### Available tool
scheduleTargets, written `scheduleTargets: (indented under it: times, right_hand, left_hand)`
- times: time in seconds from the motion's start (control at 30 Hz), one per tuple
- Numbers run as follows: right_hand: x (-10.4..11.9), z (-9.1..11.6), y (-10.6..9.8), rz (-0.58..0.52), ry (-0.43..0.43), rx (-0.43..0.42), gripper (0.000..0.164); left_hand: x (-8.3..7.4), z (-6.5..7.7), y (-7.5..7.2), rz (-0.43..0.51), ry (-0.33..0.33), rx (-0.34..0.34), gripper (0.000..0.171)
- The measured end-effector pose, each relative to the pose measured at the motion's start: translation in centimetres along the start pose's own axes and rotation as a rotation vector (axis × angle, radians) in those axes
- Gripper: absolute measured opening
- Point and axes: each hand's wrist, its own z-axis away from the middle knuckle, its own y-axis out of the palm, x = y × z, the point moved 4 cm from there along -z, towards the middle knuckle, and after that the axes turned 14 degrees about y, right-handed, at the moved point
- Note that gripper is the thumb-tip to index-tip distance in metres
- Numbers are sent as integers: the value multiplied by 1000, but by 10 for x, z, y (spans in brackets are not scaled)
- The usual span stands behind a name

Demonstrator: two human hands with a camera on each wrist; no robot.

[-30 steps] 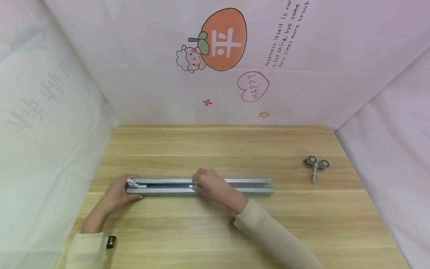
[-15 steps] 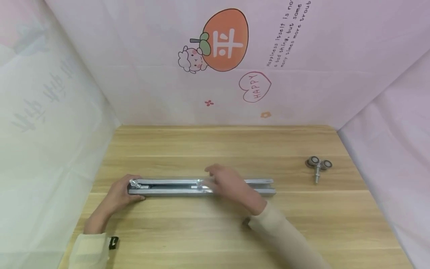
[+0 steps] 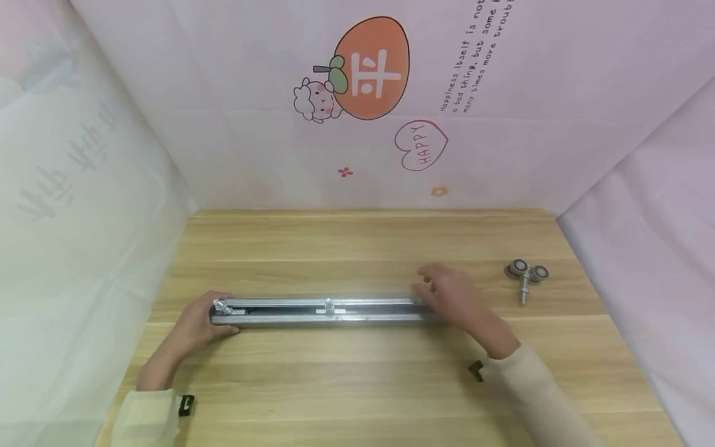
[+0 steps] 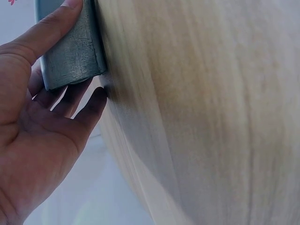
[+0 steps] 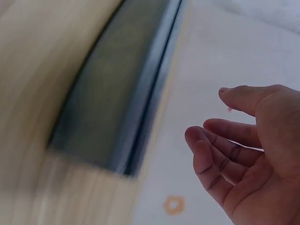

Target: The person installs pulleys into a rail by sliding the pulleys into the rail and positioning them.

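A slotted metal rail (image 3: 385, 318) lies lengthwise across the wooden tabletop. My left hand (image 3: 192, 323) holds its left end, thumb on one side and fingers on the other; the left wrist view shows the rail's end (image 4: 75, 56) in that grip. One bolt (image 3: 222, 306) tilts out of the slot beside this hand, and a second bolt (image 3: 329, 306) stands up from the slot near mid-rail. Over the rail's right end is my right hand (image 3: 458, 301), holding nothing. Its fingers are loosely bent and apart from the rail in the right wrist view.
On the right of the tabletop (image 3: 357, 385) lies a loose roller trolley (image 3: 525, 276) with wheels and a threaded bolt. Printed cloth (image 3: 251, 155) walls the back, and pale cloth hangs on both sides.
My right hand has let go of the mid-rail bolt and moved right, toward the rail's right end. The bolt stays in the slot. My left hand keeps its grip.
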Motion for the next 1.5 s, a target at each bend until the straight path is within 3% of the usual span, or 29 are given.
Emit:
scheduleTargets:
  times: [0.2, 0.4, 0.57, 0.73, 1.2, 1.5]
  right_hand:
    - [-49, 11, -10, 30, 108, 37, 39]
    - [-98, 22, -18, 104, 183, -9, 38]
    - [-137, 30, -22, 145, 278, 5, 42]
    - [-168, 38, -28, 165, 313, -14, 42]
    - [-197, 47, -42, 96, 395, -138, 31]
    - [-204, 47, -41, 81, 451, -130, 30]
  left_hand:
    - [1, 0, 2, 13, 0, -2, 69]
    - [2, 0, 1, 9, 2, -5, 70]
    - [3, 0, 1, 8, -1, -7, 69]
    - [3, 0, 1, 6, 3, -8, 69]
    - [2, 0, 1, 11, 0, -13, 69]
    - [3, 1, 1, 16, -1, -13, 69]
